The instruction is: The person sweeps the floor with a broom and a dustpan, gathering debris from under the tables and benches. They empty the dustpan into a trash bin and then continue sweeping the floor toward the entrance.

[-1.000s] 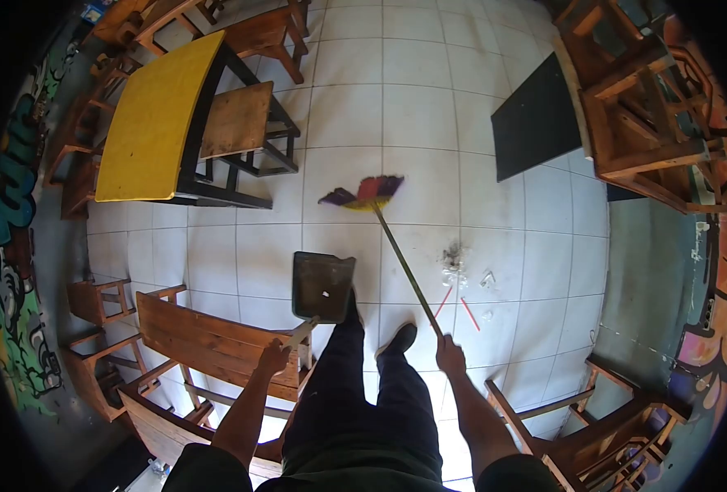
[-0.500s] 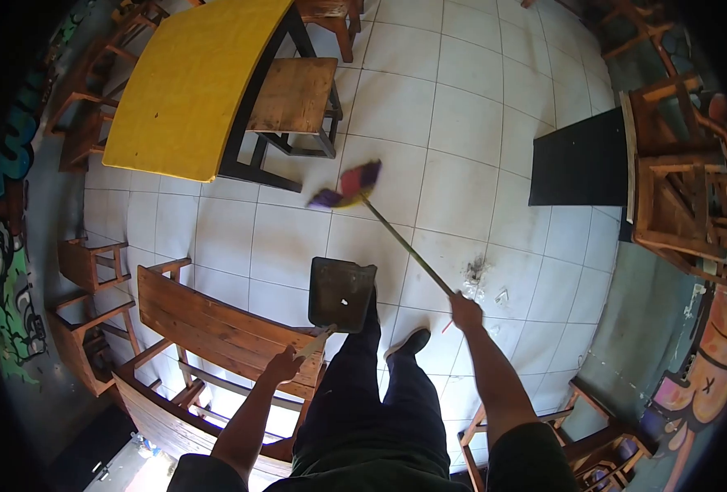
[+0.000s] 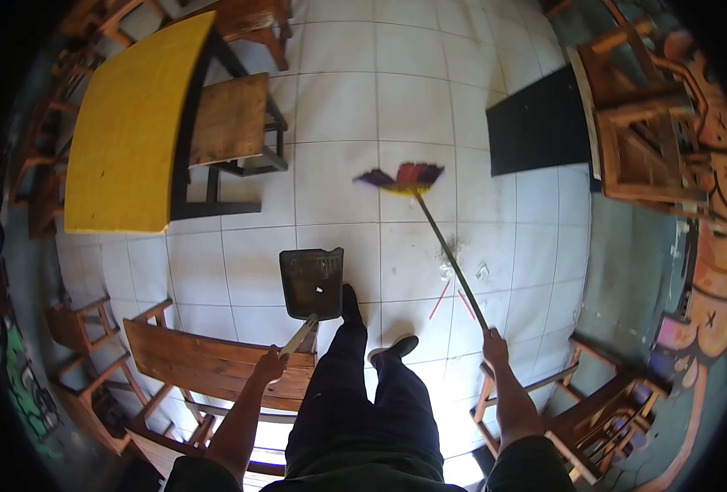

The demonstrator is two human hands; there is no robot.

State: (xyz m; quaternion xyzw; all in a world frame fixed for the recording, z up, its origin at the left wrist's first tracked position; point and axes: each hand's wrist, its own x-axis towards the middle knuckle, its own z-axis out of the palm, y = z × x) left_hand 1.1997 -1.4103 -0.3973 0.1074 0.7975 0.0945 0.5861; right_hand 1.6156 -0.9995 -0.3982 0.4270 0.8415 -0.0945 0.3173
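My right hand [image 3: 495,348] is closed round the long thin handle of a broom [image 3: 450,254]. The broom's purple, red and yellow head [image 3: 404,178] is raised ahead of me over the white tiles, its bristles spread. With my left hand [image 3: 272,364] I grip the short light handle of a dark dustpan [image 3: 310,279], which has a small white scrap in it. Between the dustpan and the broom handle, the tiles show. Dirt and clear plastic bits [image 3: 447,269] lie beside the broom handle, with red straws [image 3: 440,300] near them and a pale scrap [image 3: 482,271] to the right.
A yellow table [image 3: 130,131] and a wooden stool [image 3: 230,119] stand at the upper left. A wooden bench [image 3: 208,361] is beside my left arm. A black panel [image 3: 537,123] and stacked chairs [image 3: 646,156] are on the right, more wooden furniture [image 3: 601,402] at the lower right.
The broom head has swung to the right, and my right hand has moved right and down. The dustpan now appears slightly further left. The whole view has turned, and both red straws now show.
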